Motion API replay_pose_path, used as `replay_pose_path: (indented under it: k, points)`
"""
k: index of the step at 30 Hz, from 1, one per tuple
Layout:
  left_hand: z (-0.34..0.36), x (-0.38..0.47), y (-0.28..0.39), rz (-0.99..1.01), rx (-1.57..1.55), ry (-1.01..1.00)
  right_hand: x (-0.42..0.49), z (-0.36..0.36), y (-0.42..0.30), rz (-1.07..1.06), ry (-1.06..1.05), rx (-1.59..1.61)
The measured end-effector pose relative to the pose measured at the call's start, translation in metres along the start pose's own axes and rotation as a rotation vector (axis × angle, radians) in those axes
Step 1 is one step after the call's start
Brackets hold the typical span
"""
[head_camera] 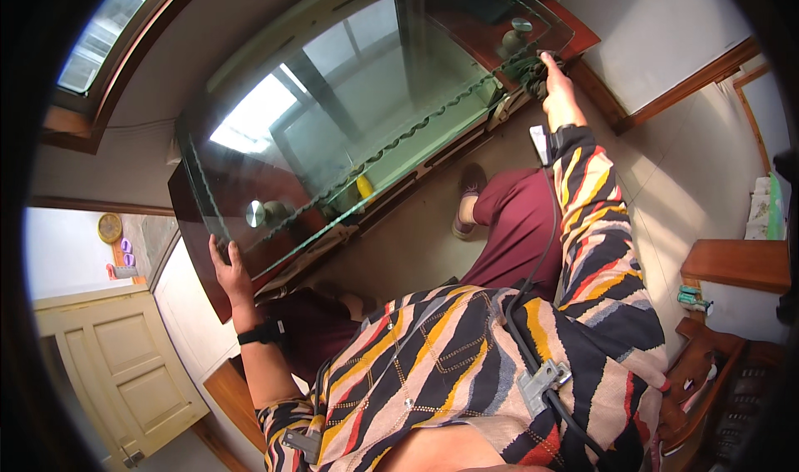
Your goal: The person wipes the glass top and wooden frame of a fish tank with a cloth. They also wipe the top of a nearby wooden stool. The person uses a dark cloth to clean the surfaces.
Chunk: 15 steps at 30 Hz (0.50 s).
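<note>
A glass-topped coffee table (406, 78) with a rope-patterned border and round metal glass supports stretches in front of me. My left hand (231, 266) is at its near left corner, thumb and fingers apart at the glass edge. At the near right corner is my right hand (555, 85), beside a dark green bundled object (532, 75) that I cannot identify. Whether that hand grips the bundle or the glass edge is unclear. A yellow object (364, 187) shows through the glass, on the level below. Reflections of a window cover part of the top.
A cream panelled door (125, 359) stands at lower left. My maroon-trousered leg (512, 228) and shoe are close to the table's near side. To the right are a brown wooden ledge (736, 265) and a carved wooden seat (699, 384). A cable runs along my right arm.
</note>
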State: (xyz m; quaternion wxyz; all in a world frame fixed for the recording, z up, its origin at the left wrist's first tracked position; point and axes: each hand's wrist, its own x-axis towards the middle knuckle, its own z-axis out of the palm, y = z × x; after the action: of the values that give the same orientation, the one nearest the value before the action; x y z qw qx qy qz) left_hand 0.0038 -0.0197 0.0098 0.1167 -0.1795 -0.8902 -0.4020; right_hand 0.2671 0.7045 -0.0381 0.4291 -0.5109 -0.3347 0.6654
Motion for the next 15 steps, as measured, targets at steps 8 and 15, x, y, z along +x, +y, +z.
replay_pose_path:
  k: [8,15]
  points:
    - [0.012,0.003,0.003,-0.076,0.022,0.012,-0.204,0.03,0.096,0.095,-0.251,-0.071]
    - [0.031,0.009,-0.001,-0.103,0.078,0.043,-0.334,0.073,0.18,0.382,-0.428,-0.049]
